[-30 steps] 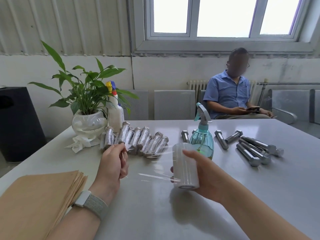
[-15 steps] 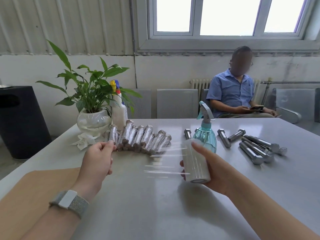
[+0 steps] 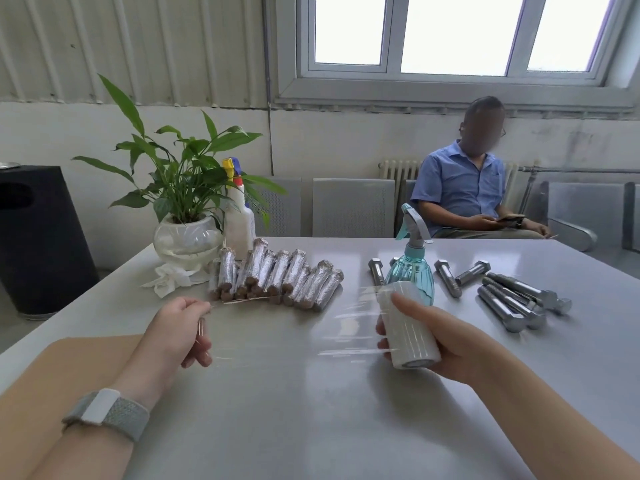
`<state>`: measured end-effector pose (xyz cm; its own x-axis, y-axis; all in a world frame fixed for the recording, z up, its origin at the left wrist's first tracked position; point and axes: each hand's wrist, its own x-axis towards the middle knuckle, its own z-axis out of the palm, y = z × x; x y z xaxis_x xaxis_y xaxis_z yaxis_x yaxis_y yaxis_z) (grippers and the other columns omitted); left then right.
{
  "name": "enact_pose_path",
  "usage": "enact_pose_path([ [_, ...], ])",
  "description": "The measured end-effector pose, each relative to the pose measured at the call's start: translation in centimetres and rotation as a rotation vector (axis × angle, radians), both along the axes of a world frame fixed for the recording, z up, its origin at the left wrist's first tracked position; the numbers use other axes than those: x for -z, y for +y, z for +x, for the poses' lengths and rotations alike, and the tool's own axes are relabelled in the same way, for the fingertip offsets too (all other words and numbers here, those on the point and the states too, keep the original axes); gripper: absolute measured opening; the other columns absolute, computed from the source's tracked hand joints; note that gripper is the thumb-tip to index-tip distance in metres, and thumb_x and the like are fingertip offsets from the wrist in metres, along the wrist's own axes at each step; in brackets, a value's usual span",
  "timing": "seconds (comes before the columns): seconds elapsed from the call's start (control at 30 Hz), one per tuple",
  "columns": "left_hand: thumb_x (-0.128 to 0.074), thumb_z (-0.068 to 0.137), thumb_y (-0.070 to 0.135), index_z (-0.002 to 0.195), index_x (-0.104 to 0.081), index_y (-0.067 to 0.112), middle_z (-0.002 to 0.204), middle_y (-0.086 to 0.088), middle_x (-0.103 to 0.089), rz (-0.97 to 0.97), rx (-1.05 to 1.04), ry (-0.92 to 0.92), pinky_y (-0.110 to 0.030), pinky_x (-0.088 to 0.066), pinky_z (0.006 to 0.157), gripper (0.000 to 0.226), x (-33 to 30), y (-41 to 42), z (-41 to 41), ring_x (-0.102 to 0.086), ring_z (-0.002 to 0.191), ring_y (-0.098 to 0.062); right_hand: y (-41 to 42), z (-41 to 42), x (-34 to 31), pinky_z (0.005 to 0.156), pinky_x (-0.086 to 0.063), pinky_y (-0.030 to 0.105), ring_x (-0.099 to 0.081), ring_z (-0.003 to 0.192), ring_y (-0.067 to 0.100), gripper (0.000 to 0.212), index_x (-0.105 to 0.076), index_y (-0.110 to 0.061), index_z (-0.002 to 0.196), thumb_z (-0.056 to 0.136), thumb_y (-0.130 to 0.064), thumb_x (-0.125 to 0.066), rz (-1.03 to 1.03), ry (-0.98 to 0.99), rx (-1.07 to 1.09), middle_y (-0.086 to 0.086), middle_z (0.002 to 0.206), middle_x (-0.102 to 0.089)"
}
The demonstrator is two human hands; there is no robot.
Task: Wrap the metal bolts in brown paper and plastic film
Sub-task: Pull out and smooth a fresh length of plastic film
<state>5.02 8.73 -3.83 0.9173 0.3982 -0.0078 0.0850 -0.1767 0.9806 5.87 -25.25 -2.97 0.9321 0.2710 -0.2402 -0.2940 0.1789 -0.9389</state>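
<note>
My right hand (image 3: 446,344) grips a white roll of plastic film (image 3: 407,327) just above the table. A clear sheet of film (image 3: 294,323) stretches from the roll leftward to my left hand (image 3: 176,334), which pinches its free edge. Behind the sheet lies a row of several wrapped bolts (image 3: 277,277), brown paper under shiny film. Several bare metal bolts (image 3: 509,299) lie at the right of the table. A stack of brown paper (image 3: 65,362) sits at the lower left, partly under my left forearm.
A teal spray bottle (image 3: 412,265) stands just behind the roll. At the back left stand a potted plant (image 3: 187,216) in a white pot and a white bottle (image 3: 239,220), with crumpled tissue (image 3: 169,280) beside them. A person (image 3: 467,188) sits beyond the grey table (image 3: 311,427).
My hands have drawn apart, the left one moving left, so a longer sheet of film is pulled off the roll. The view has shifted a little.
</note>
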Motion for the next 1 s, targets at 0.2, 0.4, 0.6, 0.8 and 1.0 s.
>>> enact_pose_path([
  [0.2, -0.049, 0.098, 0.011, 0.090, -0.051, 0.005, 0.040, -0.005, -0.044, 0.002, 0.033, 0.084, -0.012, -0.022, 0.035, 0.010, -0.8, 1.5, -0.5, -0.042, 0.024, -0.022, -2.2, -0.4, -1.7, 0.064, -0.058, 0.035, -0.067, 0.078, 0.028, 0.045, -0.061, -0.005, 0.118, 0.080, -0.029, -0.065, -0.017, 0.055, -0.089, 0.016, 0.093, -0.067],
  [0.4, -0.048, 0.101, 0.022, 0.095, -0.054, 0.009, 0.053, -0.007, -0.057, 0.362, 0.063, 0.154, -0.015, -0.025, 0.035, 0.016, 0.8, 1.4, -0.3, -0.037, 0.028, -0.016, -4.3, -2.1, -2.0, 0.078, -0.060, 0.048, -0.072, 0.089, 0.034, 0.068, -0.056, -0.005, 0.119, 0.062, -0.022, -0.089, -0.293, -0.025, 0.010, 0.019, 0.096, -0.072],
  [0.6, -0.035, 0.103, 0.030, 0.091, -0.042, 0.018, 0.069, -0.002, -0.063, 0.833, 0.117, 0.119, -0.033, -0.042, 0.063, 0.018, 1.5, -0.4, -1.2, -0.061, 0.071, -0.020, -5.6, -4.0, -0.6, 0.080, -0.055, 0.038, -0.067, 0.092, 0.024, 0.080, -0.059, -0.015, 0.117, 0.064, -0.074, -0.068, -0.721, -0.084, 0.208, 0.009, 0.106, -0.068],
  [0.8, -0.035, 0.098, 0.020, 0.113, -0.031, 0.020, 0.086, 0.006, -0.068, 1.548, 0.098, 0.105, -0.030, -0.035, 0.058, 0.016, 3.2, -2.3, -4.0, -0.069, 0.089, -0.014, -7.8, -2.7, -0.2, 0.097, -0.035, 0.034, -0.047, 0.125, 0.025, 0.069, -0.050, -0.012, 0.135, 0.094, -0.066, -0.034, -1.063, -0.074, 0.227, 0.009, 0.140, -0.051],
  [1.0, -0.085, 0.055, 0.003, 0.078, -0.057, 0.010, 0.051, -0.006, -0.053, 1.543, 0.007, -0.129, -0.018, -0.015, 0.042, 0.037, 4.0, -1.8, -5.0, -0.054, 0.032, -0.025, -8.5, -2.0, 0.0, 0.072, -0.038, 0.035, -0.048, 0.091, 0.023, 0.071, -0.049, -0.016, 0.121, 0.087, -0.076, -0.032, -1.515, -0.090, 0.196, 0.008, 0.111, -0.058],
])
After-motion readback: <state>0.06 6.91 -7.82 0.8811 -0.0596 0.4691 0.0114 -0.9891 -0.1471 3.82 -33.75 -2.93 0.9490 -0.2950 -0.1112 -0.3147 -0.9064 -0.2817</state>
